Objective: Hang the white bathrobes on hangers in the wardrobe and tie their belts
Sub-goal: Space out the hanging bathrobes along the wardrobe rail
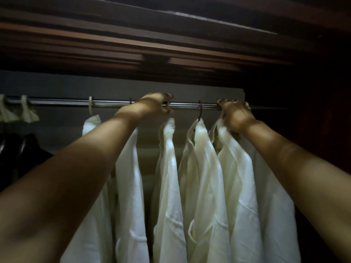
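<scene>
White cloth bathrobes hang in a row inside a dim, dark brown wooden wardrobe (171, 40), all of them below a polished metal rail (57, 101) that runs from side to side under its top. Four show: the leftmost robe (129, 177) is partly behind the left forearm, a second robe (169, 168) hangs just below the left hand (153, 105), a third robe (203, 168) hangs from a dark red hanger hook (199, 111) between the two hands, and the rightmost robe (239, 168) touches the third and sits under the right hand (235, 113). Both bare arms reach up to the rail. The left hand's fingers are curled over the rail and round a cream hanger hook (167, 105) looped on it, directly above the second robe's collar. The right hand's fingers are curled over the rail at its dark right end, with the heel of the hand resting on the rightmost robe's collar; that robe's hook is hidden by the hand. Further left on the rail sit a thin dark hook (130, 101) and a second cream hook (90, 108) above the leftmost robe. At the far left end hang two pale hangers (24, 109), and below them lie dark shapes (20, 149) too dim to make out.
</scene>
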Demonstrator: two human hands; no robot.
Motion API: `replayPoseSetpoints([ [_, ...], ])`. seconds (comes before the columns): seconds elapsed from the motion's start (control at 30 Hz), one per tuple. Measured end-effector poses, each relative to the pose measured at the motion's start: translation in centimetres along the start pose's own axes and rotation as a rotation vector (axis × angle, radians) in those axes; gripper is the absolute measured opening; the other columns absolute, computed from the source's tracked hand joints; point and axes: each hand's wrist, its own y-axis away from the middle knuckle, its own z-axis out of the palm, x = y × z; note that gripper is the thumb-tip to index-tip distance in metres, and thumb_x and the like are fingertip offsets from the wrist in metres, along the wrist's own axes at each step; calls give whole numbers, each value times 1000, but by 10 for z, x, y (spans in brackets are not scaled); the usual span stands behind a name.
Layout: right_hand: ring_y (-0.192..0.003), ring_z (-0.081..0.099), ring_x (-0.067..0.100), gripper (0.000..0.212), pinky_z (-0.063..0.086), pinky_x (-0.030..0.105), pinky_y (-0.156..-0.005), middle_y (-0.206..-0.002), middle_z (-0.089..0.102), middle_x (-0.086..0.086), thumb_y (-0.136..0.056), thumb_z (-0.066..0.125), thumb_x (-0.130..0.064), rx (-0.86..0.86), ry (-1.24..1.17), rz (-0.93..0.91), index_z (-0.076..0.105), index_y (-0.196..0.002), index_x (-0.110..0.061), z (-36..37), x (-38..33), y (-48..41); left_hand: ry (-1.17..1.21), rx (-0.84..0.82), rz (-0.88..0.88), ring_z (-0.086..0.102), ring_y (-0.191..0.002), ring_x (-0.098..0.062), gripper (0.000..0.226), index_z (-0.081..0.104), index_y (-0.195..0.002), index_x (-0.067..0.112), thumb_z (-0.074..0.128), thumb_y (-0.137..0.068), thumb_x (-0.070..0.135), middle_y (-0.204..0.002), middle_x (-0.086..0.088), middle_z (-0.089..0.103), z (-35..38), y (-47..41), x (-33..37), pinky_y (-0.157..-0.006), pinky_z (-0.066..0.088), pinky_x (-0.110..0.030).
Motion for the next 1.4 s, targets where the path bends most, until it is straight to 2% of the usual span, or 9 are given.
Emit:
replayPoseSetpoints([
  [0.17,-150,27,32,80,19,51,-120,-165,27,9,-91,59,-10,3,-74,29,25,-160,-32,-1,-14,17,-107,96,0,36,-149,-25,71,39,-156,31,69,-92,45,-163,-4,37,-29,27,-21,-124,24,-38],
  [0.37,-136,37,38,65,39,45,-110,-146,41,15,-90,61,-18,142,-220,-50,40,-152,-21,-14,-56,29,-176,111,-122,44,-143,-29,68,43,-153,26,69,-93,45,-158,-9,43,-90,75,-83,-117,36,-36],
  [0.47,-138,39,36,61,35,42,-113,-147,44,13,-94,62,-24,145,-286,-109,43,-151,-21,-25,-95,34,-164,90,-208,52,-135,-32,65,45,-152,26,67,-95,47,-152,-10,50,-92,94,-112,-113,41,-40],
  [0.57,-140,39,33,58,32,39,-117,-151,43,9,-97,62,-32,51,-357,-196,43,-152,-26,-28,-137,41,-222,111,-221,46,-140,-33,61,41,-155,31,61,-98,42,-156,-9,47,-84,101,-133,-118,33,-43],
  [0.67,-145,31,35,63,31,45,-119,-161,31,5,-98,61,-42,-40,-314,-286,36,-155,-35,-24,-178,44,-243,127,-211,42,-142,-35,65,31,-159,30,57,-101,40,-156,-14,45,-78,100,-141,-117,28,-40],
  [0.77,-148,19,45,67,24,57,-119,-169,13,3,-101,53,-48,-71,-178,-265,20,-158,-45,-22,-205,45,-215,146,-251,45,-134,-44,67,35,-156,23,61,-98,42,-142,-25,53,-75,96,-151,-113,30,-40],
  [0.9,-153,-2,46,66,10,71,-118,-170,1,7,-104,44,-41,-40,5,-252,9,-160,-45,-18,-230,49,-201,137,-230,46,-132,-44,62,42,-152,22,63,-97,43,-138,-25,55,-75,95,-152,-113,28,-39],
  [1.07,-157,5,33,72,2,75,-115,-171,6,-7,-99,44,-14,-89,-28,-304,16,-160,-39,-20,-258,51,-181,130,-211,45,-133,-43,63,41,-153,27,62,-97,47,-140,-23,53,-80,99,-151,-114,28,-38],
  [1.4,-158,1,28,79,7,71,-118,-171,-4,-12,-97,39,-8,-119,-77,-225,4,-163,-34,-11,-265,59,-105,123,-223,31,-144,-40,63,33,-157,34,58,-101,46,-153,-22,40,-83,110,-141,-119,20,-39],
])
